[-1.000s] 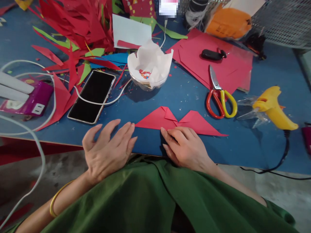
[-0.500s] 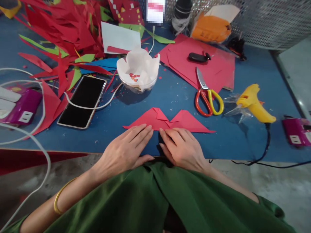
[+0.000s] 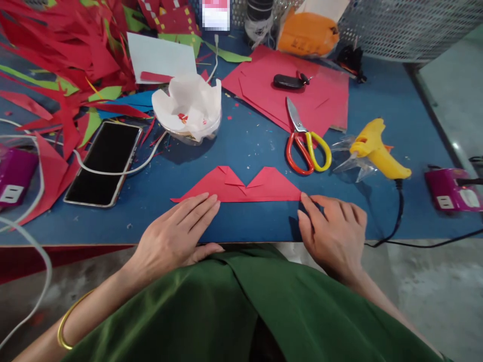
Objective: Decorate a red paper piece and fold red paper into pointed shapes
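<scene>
A folded piece of red paper point(image 3: 241, 193) lies flat on the blue table, with two peaks along its far side and a straight near edge. My left hand point(image 3: 177, 229) rests flat, its fingers stretched out and the tips on the near edge of the paper, left of the middle. At the paper's right end is my right hand point(image 3: 332, 229), its fingertips touching the pointed corner. The right fingers are bent but apart, and the corner lies under them.
Scissors point(image 3: 300, 141) and a yellow glue gun point(image 3: 381, 151) lie to the right. Red paper sheets point(image 3: 260, 90) are stacked behind. A paper-lined bowl point(image 3: 188, 113), a phone point(image 3: 105, 163) with a white cable across it, and a heap of red scraps point(image 3: 75, 45) are on the left.
My right hand has slid rightward along the near edge, from the paper's middle to its right end. My left hand stays on the paper. The whole view has shifted slightly.
</scene>
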Demonstrator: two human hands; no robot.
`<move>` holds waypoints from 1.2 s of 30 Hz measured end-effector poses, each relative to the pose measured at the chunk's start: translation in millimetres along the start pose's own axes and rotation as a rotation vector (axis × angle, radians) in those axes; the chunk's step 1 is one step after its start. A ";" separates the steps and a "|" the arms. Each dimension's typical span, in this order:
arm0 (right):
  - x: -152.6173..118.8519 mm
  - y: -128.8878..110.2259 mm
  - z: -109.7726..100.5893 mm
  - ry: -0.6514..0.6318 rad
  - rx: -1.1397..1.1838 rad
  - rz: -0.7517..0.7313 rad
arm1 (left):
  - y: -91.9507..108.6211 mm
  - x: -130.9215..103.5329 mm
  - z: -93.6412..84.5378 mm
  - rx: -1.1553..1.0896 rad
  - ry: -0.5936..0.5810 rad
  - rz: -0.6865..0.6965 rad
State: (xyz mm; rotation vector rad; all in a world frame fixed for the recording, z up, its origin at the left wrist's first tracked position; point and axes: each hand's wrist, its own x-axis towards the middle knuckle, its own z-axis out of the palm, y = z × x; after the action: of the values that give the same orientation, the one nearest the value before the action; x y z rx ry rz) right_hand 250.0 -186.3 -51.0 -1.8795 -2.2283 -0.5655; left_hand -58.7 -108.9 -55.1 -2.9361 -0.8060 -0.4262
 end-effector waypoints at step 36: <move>1.1 -13.0 1.4 -0.045 0.237 -0.176 | 19.0 34.0 6.2 0.029 -0.060 0.111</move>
State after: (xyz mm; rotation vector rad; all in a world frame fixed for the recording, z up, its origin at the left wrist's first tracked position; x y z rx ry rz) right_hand 237.3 -186.4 -54.1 -1.6083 -2.3847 -0.2701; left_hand -19.4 -107.8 -51.3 -2.9614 -0.6458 -0.3176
